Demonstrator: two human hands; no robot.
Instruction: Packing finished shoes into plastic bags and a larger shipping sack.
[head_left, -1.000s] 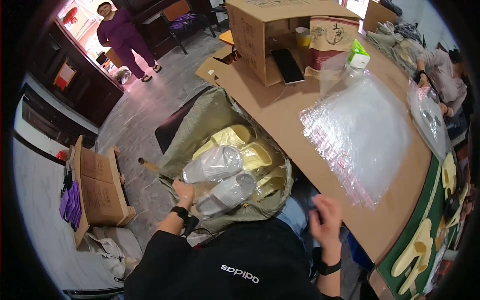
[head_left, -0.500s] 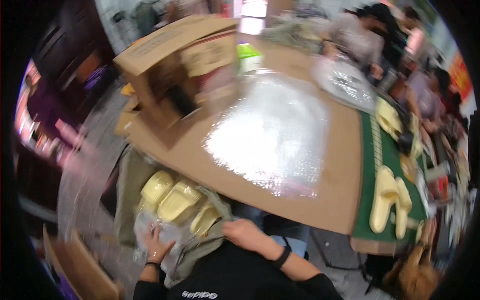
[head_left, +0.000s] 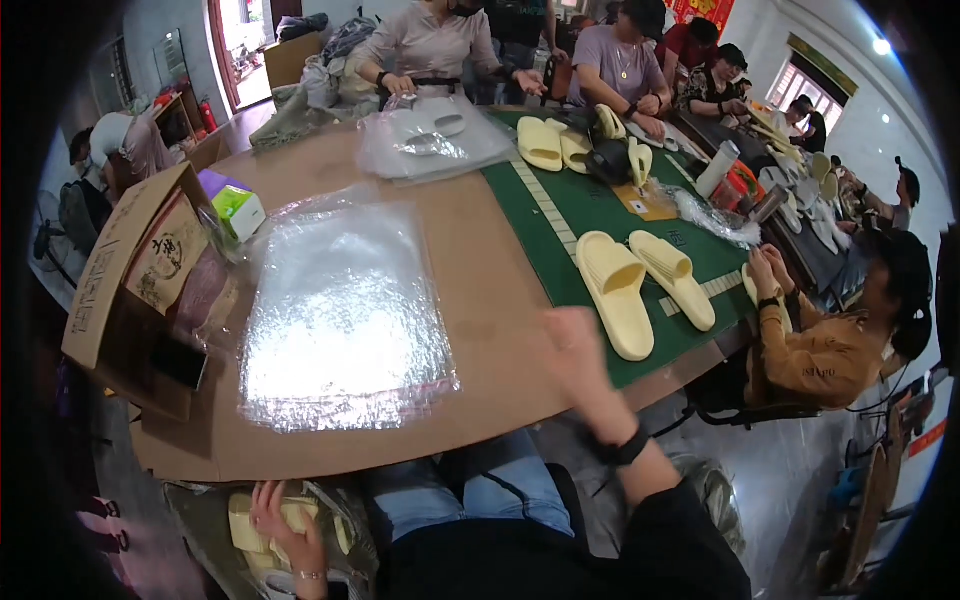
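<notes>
Left hand [head_left: 285, 520], lower left of frame, rests fingers spread on yellow slippers [head_left: 245, 522] in a sack below the counter [head_left: 490, 290] edge. Right hand [head_left: 575, 345], centre, is raised open above the counter, empty, near a yellow slipper pair [head_left: 645, 285]. Clear plastic bags [head_left: 340, 310] lie centre-left.

A stack of plastic bags [head_left: 345, 320] lies on the table [head_left: 490, 290], with a cardboard box [head_left: 135, 270] to its left. A pair of slippers [head_left: 640, 285] rests on the mat [head_left: 600, 215] to its right.
</notes>
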